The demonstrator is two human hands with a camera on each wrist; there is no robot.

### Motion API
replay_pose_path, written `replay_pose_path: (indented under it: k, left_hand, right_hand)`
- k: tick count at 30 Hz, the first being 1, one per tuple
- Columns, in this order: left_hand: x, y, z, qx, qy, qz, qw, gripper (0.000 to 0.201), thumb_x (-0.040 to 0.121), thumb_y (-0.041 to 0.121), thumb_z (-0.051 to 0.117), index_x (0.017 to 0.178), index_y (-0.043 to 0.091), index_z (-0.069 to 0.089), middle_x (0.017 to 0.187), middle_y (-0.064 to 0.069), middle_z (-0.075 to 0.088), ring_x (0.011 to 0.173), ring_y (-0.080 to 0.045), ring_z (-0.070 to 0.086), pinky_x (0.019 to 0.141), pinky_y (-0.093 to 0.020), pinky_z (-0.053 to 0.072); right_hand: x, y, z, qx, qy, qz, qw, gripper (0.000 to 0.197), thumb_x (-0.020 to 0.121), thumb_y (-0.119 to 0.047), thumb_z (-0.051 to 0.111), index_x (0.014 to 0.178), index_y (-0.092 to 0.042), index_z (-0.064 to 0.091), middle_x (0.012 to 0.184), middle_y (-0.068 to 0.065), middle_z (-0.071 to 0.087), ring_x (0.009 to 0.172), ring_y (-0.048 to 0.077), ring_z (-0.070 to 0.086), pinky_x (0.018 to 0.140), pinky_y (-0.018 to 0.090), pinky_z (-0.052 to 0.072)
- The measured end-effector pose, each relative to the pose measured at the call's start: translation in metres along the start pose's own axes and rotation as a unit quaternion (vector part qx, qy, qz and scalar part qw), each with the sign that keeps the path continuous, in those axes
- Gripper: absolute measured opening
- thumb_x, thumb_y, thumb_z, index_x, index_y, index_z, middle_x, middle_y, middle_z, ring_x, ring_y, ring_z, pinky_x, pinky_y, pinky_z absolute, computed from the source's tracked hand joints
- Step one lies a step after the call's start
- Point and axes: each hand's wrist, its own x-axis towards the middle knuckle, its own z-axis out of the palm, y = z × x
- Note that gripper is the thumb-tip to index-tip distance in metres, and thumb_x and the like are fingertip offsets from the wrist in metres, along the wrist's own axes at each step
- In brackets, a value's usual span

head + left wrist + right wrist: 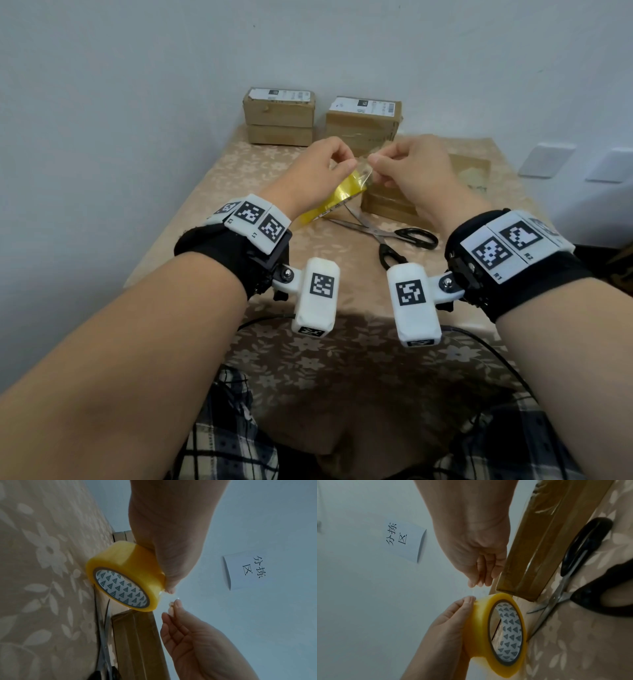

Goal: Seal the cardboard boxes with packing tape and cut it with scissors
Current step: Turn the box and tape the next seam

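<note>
Tape roll [337, 198]: yellow, held in air above surface [205, 192], over scissors.
Left hand [315, 171]: fingers curled round roll.
Right hand [411, 168]: fingertips pinching clear tape end [363, 169] just off roll.
Scissors [387, 236]: blades apart, lying beside nearest box [387, 205].
Other boxes [279, 116]: far edge, by wall.

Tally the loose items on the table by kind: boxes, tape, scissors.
Cardboard boxes: 4, with two stacked at back left, one at back right and one in front
Tape roll: 1
Scissors: 1
Total: 6
</note>
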Motion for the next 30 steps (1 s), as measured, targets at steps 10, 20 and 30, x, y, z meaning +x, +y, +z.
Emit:
replay_pose_path:
  k: [10, 20, 30]
  left_hand:
    - [0.001, 0.005, 0.002, -0.029, -0.014, -0.049, 0.998, 0.011, 0.095, 0.022, 0.050, 0.093, 0.012, 0.054, 0.076, 0.009, 0.047, 0.063, -0.003, 0.042, 0.050, -0.008, 0.035]
    - [0.002, 0.004, 0.002, -0.035, -0.013, -0.054, 0.998, 0.012, 0.094, 0.023, 0.051, 0.092, 0.012, 0.055, 0.074, 0.009, 0.047, 0.064, -0.003, 0.041, 0.053, -0.012, 0.034]
    - [-0.004, 0.000, 0.000, 0.031, -0.024, 0.036, 0.999, 0.011, 0.095, 0.026, 0.052, 0.100, 0.017, 0.048, 0.100, 0.004, 0.049, 0.072, 0.004, 0.041, 0.061, -0.002, 0.033]
  right_hand:
    - [-0.005, 0.007, -0.012, -0.031, -0.033, -0.072, 0.996, 0.011, 0.086, -0.012, 0.069, 0.088, -0.019, 0.060, 0.071, -0.003, 0.065, 0.065, 0.002, 0.060, 0.070, 0.022, 0.050]
    - [-0.009, 0.005, 0.000, -0.077, -0.043, -0.072, 0.994, 0.016, 0.085, -0.025, 0.072, 0.099, -0.016, 0.073, 0.080, -0.007, 0.063, 0.071, -0.001, 0.054, 0.065, 0.013, 0.042]
    - [-0.003, 0.005, -0.001, -0.200, 0.006, -0.084, 0.976, 0.017, 0.084, -0.036, 0.070, 0.088, -0.020, 0.073, 0.110, 0.000, 0.045, 0.119, 0.020, 0.043, 0.104, 0.037, 0.037]
